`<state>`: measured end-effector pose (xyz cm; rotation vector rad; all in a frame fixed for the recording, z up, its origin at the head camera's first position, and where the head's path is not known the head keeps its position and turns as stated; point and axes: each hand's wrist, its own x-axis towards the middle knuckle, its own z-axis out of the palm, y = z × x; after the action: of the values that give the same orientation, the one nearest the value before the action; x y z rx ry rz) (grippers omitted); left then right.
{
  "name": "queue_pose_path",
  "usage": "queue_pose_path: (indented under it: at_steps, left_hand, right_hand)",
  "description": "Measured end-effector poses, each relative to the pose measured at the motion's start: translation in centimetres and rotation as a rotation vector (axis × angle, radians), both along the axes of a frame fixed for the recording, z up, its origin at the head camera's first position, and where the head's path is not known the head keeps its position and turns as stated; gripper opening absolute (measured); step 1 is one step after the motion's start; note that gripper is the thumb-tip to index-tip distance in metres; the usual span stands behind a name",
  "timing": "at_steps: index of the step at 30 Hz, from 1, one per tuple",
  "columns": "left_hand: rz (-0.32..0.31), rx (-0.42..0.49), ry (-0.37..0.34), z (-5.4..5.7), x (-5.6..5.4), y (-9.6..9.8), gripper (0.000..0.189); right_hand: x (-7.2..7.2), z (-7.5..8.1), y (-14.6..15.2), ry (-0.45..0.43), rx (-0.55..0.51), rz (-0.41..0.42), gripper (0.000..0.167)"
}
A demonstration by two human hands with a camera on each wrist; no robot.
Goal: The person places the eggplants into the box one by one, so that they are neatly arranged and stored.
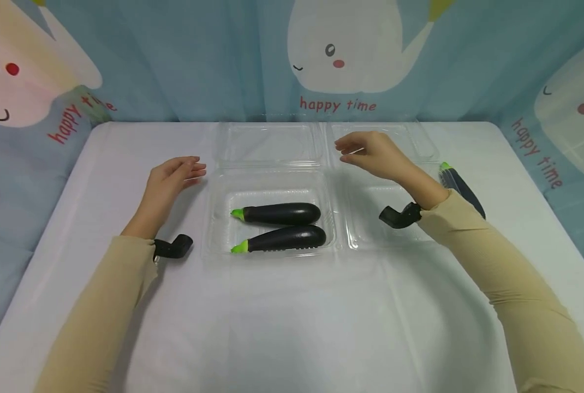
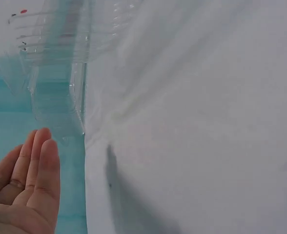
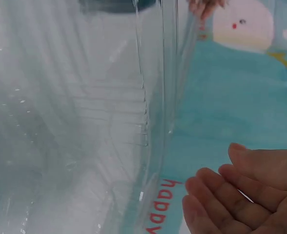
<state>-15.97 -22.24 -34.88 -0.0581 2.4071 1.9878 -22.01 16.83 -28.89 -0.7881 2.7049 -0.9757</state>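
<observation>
Two dark eggplants with green stems, an upper one [image 1: 284, 213] and a lower one [image 1: 287, 238], lie side by side in the left clear plastic box [image 1: 218, 218], whose lid [image 1: 272, 143] is folded back. My left hand [image 1: 171, 177] hovers left of this box, holding nothing, its fingers lightly bent. Above the right clear plastic box [image 1: 365, 218] and its raised lid [image 1: 419, 139] is my right hand [image 1: 370, 153], fingers loosely bent and nothing in them. A third eggplant [image 1: 464, 188] lies beyond the right box's right side, partly hidden by my right forearm.
The boxes stand next to each other on a white-covered table [image 1: 282, 322]. A blue curtain [image 1: 198, 60] with whale prints and red lettering hangs behind and at both sides. Each wrist carries a black camera mount, one on the left [image 1: 174, 246] and one on the right [image 1: 400, 216].
</observation>
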Motion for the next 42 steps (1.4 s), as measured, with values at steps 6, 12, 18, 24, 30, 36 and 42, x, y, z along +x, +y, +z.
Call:
queue_pose_path:
  at_steps: [6,12,18,24,30,36,42]
  left_hand:
    - [0.019,0.099,-0.082,0.4,-1.6,0.7,0.046]
    - [0.024,0.049,-0.149,0.5,-2.4,1.3,0.045]
    - [0.032,0.05,-0.158,0.3,-2.9,1.3,0.046]
    - [0.034,0.081,-0.197,0.2,-3.5,1.8,0.047]
    - [0.056,0.121,-0.217,-0.4,-4.0,2.2,0.043]
    - [0.054,0.161,-0.227,-0.9,-4.3,2.0,0.039]
    - [0.045,0.214,-0.232,-0.9,-4.3,1.7,0.028]
  right_hand:
    - [-2.2,-1.0,-1.0,-0.141,-0.03,-0.078,0.033]
    - [-3.1,-1.7,-1.5,-0.218,-0.088,-0.109,0.032]
    - [-3.7,-2.2,-1.9,-0.244,-0.109,-0.134,0.032]
    - [-4.2,-2.4,-2.0,-0.262,-0.109,-0.164,0.031]
    - [-4.4,-2.6,-2.1,-0.275,-0.108,-0.187,0.032]
    - [-4.6,-2.8,-2.4,-0.296,-0.112,-0.201,0.032]
    - [-4.5,-2.9,-2.8,-0.298,-0.129,-0.204,0.033]
